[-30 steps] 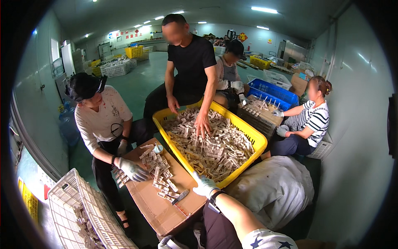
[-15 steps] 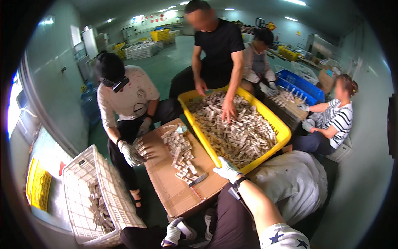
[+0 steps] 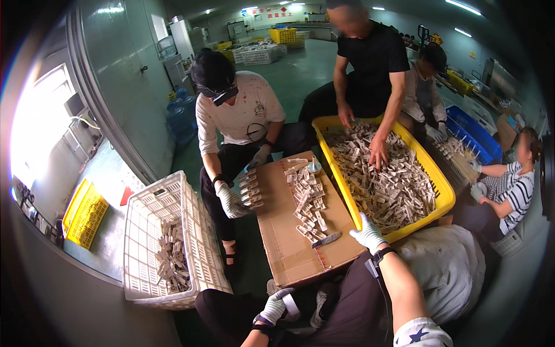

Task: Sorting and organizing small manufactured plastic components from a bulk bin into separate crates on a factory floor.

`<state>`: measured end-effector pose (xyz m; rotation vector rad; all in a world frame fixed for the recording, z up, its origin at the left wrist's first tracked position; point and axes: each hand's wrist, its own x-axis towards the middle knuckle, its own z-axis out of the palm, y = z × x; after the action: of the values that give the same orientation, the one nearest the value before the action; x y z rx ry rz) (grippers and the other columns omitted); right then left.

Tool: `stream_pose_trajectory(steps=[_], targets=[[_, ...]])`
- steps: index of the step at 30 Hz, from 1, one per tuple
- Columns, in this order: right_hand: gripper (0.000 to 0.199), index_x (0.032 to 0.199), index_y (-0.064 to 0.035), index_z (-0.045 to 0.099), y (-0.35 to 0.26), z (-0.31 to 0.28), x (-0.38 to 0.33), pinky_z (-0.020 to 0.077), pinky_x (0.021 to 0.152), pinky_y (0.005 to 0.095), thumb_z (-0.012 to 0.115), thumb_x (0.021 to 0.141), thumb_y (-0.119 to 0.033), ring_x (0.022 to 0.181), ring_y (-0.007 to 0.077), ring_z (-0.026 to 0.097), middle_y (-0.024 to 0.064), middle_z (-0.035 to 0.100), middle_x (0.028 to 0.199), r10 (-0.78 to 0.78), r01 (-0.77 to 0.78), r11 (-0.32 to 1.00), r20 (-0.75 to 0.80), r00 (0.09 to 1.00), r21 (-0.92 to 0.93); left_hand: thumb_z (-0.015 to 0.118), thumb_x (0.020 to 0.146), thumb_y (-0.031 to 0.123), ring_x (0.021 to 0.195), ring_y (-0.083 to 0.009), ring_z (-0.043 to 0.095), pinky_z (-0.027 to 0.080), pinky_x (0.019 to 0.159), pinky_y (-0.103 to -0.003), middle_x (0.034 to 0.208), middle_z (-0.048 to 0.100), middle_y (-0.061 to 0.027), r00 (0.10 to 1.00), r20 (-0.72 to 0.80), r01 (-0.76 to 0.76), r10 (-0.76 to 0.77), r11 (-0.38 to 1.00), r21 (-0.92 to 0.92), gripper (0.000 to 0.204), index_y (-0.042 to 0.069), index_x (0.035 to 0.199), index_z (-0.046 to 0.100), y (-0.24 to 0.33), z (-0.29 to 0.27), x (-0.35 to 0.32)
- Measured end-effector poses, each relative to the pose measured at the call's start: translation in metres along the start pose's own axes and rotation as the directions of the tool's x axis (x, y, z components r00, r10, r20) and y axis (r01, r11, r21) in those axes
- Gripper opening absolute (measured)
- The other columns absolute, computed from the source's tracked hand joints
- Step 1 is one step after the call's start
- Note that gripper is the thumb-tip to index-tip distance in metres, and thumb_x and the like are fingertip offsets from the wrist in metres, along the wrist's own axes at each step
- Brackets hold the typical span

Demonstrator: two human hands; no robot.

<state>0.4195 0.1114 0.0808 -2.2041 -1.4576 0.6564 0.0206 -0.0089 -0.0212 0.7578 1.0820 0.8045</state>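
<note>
My right hand (image 3: 370, 235), in a pale striped glove, closes on the rim of a yellow plastic basket (image 3: 342, 194) at its near left corner. Many small pale clip-like pieces (image 3: 393, 179) fill the basket. Low in front of me, my gloved left hand (image 3: 274, 307) rests by my leg with curled fingers. Against them sits a whitish curved object (image 3: 292, 306), too partly hidden to name. Between the hands and a co-worker lies a cardboard box (image 3: 277, 237), carrying a heap of the same pieces (image 3: 307, 196) and a grey-handled tool (image 3: 326, 240).
At left stands a white crate (image 3: 191, 248) with more pieces inside. A co-worker's gloved hand (image 3: 231, 202) is beside a row of pieces at the box's left edge; another person's bare hand (image 3: 378, 151) reaches into the basket. A white sack (image 3: 442, 266) bulges at my right.
The whole view has swung left, so everything appears farther right. My right hand stays at the basket corner, my left hand low by my leg. The co-worker's row of pieces shows more plainly.
</note>
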Motion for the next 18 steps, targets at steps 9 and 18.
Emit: stream_pose_trajectory(steps=[9,18], targets=[[0.095,0.149,-0.0111,0.017,-0.007,0.000,-0.002,0.0329,0.110,0.0385,0.073,0.077,-0.033,0.133,0.0343,0.040,0.0200,0.035,0.148,0.060,-0.051,0.986,0.050,0.997,-0.157,0.056,0.086,-0.009,0.100,-0.0228,0.064,0.055,0.088,-0.040,0.112,0.064,-0.0132,0.992,0.125,-0.004,0.006,1.000,-0.013,0.037,0.001,0.121,0.059,0.017,0.005,-0.011],[0.095,0.149,-0.0104,0.016,-0.020,-0.007,-0.007,0.0345,0.109,0.0388,0.073,0.077,-0.034,0.131,0.0348,0.042,0.0209,0.037,0.146,0.102,-0.087,0.979,0.076,0.992,-0.187,0.048,0.088,-0.009,0.100,-0.0270,0.064,0.055,0.087,-0.043,0.113,0.064,-0.0154,0.995,0.073,0.075,-0.073,0.997,-0.024,0.036,0.002,0.121,0.060,0.023,0.010,-0.012]])
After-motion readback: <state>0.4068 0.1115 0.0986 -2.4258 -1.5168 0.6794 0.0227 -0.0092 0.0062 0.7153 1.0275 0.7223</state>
